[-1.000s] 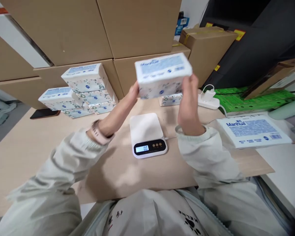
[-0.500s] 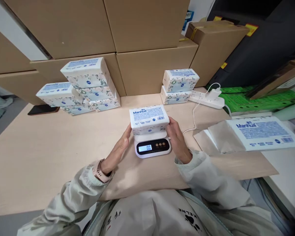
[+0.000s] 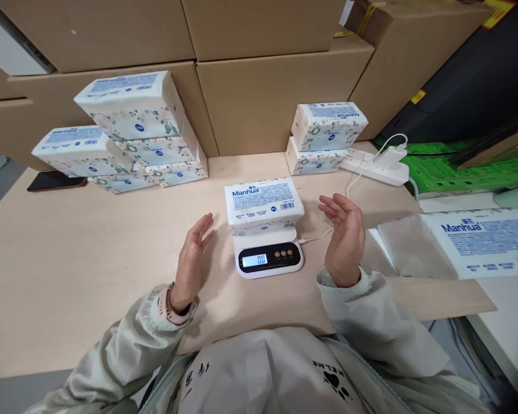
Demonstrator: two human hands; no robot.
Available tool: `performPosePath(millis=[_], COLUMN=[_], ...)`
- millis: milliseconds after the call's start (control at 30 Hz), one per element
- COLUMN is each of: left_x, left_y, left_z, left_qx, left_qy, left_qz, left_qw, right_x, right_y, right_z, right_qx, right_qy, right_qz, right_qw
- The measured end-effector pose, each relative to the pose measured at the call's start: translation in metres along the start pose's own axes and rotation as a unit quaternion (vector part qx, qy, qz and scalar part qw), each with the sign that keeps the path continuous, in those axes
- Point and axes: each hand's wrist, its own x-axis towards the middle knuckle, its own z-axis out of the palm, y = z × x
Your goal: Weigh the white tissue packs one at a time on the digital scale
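A white and blue pack of tissues point(image 3: 264, 202) marked "Manhua" rests on the platform of a small white digital scale point(image 3: 268, 271), whose lit display reads 0.0. My left hand point(image 3: 190, 259) is raised to the left of the pack, open, with its fingers stretched and touching nothing. On the other side, my right hand point(image 3: 344, 238) is held up with palm turned inward, open and apart from the pack. A thin white cable point(image 3: 317, 237) runs from the scale's right side and passes behind my right hand.
Several tissue packs point(image 3: 132, 115) are stacked at the back left, beside a dark phone point(image 3: 56, 181). Two more packs point(image 3: 328, 126) stand at the back right near a white power strip point(image 3: 377, 167). Cardboard boxes point(image 3: 276, 103) line the back. An emptied-looking Manhua wrapper point(image 3: 483, 241) lies right.
Both hands have let go of the tissue pack and moved outward, left and right. The pack stays on the scale and the display still reads 0.0. My view has shifted slightly downward and closer.
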Motion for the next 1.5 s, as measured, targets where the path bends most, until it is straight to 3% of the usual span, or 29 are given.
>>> performPosePath(millis=[800,1500], left_x=[0.002,0.01], left_y=[0.003,0.007], left_z=[0.002,0.007], left_qx=[-0.016,-0.041], left_qy=[0.026,0.023], left_qz=[-0.002,-0.03], left_qw=[1.0,0.998], right_x=[0.0,-0.007], right_y=[-0.001,-0.009], right_z=[0.0,-0.003], right_qx=[0.001,-0.121], right_qy=[-0.007,-0.064], right_qz=[0.007,0.008], right_qw=[1.0,0.991])
